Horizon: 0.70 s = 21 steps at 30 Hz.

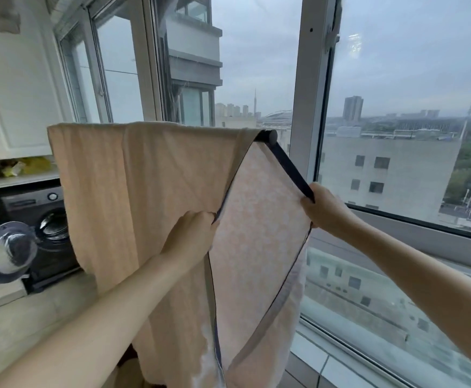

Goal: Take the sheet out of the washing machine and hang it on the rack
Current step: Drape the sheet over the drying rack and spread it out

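A peach-coloured sheet (133,197) with a dark trimmed edge hangs over the black bar of the rack (269,134) in front of the window. My left hand (189,233) pinches the dark edge at the sheet's middle. My right hand (325,208) grips the same dark edge further right and higher, holding a lighter patterned flap (259,228) of the sheet stretched between the hands. The black washing machine (39,217) stands at the left with its round door (4,252) swung open.
Large windows (396,79) with white frames run behind the rack. White cabinets and a shelf (18,180) with yellow items sit above the washing machine. A tiled sill (326,368) runs along the bottom right.
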### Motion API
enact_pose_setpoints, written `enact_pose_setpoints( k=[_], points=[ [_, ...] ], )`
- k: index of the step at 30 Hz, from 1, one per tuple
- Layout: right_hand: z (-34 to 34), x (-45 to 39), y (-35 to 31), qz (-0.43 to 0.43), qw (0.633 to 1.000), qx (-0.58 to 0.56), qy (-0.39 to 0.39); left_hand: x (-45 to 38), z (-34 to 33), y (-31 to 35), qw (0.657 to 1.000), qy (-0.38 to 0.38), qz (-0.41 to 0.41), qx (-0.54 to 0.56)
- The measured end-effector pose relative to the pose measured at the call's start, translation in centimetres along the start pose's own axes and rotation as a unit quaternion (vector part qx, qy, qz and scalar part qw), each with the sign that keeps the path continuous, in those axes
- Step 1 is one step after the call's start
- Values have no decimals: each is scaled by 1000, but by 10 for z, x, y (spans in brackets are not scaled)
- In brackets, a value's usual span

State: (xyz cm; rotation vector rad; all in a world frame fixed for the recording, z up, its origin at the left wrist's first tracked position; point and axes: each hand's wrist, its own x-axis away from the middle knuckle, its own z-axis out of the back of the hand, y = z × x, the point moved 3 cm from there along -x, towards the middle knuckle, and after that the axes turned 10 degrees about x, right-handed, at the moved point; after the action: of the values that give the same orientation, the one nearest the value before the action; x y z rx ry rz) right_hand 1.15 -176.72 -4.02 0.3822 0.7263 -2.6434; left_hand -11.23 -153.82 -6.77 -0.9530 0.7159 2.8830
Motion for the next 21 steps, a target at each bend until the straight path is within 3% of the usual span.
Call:
enact_pose_setpoints(
  k=[2, 6, 10, 14, 21],
  points=[
    [3, 2, 2, 28, 998, 54, 4, 7, 0, 1, 1000, 3, 2, 13],
    [-19, 13, 13, 1, 989, 115, -96, 16, -5, -4, 998, 0, 34, 43],
    [-53, 31, 19, -5, 975, 116, -188, 31, -22, -17, 994, -55, 83, 40],
    [-71, 45, 10, 18, 970, 138, -198, 42, -35, -15, 990, -82, 101, 50],
    [-78, 56, -6, 62, 958, 146, -239, 46, -41, -14, 993, -57, 106, 14]
  ],
)
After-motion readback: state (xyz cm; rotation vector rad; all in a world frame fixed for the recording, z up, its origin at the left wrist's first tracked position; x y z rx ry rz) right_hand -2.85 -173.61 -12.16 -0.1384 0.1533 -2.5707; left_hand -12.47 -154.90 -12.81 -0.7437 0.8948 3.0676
